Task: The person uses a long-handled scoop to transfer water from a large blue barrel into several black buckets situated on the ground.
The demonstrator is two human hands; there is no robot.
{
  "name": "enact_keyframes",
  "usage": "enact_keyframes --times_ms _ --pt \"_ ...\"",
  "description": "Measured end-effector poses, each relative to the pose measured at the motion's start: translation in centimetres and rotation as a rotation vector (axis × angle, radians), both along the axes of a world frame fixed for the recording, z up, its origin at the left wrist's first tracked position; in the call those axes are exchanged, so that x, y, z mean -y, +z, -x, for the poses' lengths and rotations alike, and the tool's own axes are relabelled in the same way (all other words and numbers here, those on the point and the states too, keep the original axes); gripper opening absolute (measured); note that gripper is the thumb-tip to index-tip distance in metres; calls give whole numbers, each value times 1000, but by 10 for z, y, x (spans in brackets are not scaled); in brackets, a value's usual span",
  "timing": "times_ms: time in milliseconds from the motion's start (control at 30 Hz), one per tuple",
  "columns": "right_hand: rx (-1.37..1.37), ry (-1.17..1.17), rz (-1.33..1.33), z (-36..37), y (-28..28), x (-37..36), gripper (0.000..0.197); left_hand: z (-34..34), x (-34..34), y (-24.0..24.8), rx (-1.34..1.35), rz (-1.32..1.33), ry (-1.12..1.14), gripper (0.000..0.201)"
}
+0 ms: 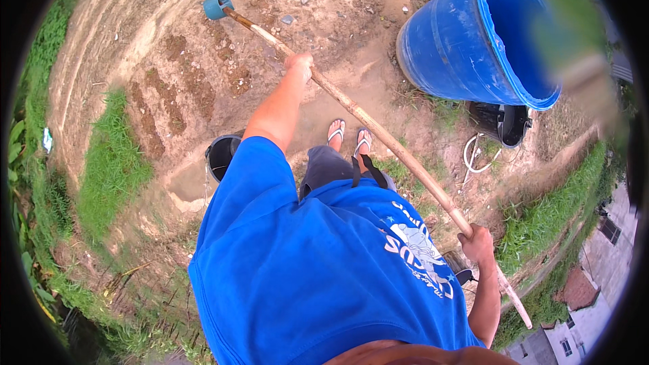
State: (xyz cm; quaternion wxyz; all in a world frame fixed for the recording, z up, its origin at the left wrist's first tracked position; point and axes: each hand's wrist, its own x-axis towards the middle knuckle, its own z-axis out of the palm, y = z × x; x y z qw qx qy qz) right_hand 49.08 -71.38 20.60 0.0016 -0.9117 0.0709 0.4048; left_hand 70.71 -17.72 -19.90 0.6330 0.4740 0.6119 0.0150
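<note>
Both of my hands grip a long wooden pole (378,134) that slants across my body. My left hand (299,67) is wrapped round its upper part, out ahead of me. Lower down, near the pole's other end, my right hand (478,243) closes round it beside my right hip. A small green dipper cup (215,5) is fixed to the pole's far end, at the upper left over bare soil. What the cup holds cannot be made out. By my left elbow stands a black bucket (220,155), partly hidden by my sleeve.
A large blue barrel (453,37) with an open top stands at the far right. Beside it are a black bucket (499,122) and a looped white hose (478,157). Several dark soil strips (162,98) and a grass patch (113,162) lie left. My feet in flip-flops (363,140) stand on damp ground.
</note>
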Motion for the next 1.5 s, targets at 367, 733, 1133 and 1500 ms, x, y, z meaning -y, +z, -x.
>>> enact_keyframes --times_ms 367,733,1133,1500 --pt "-168 -62 -257 -32 -54 -17 27 -31 -57 41 208 -108 59 21" --pt "455 363 333 -125 89 196 8 89 122 165 434 605 157 16" --pt "1065 1082 255 -388 246 245 30 186 239 251 516 724 467 22" --pt "920 1443 135 -276 241 -106 19 280 98 113 326 369 800 22"
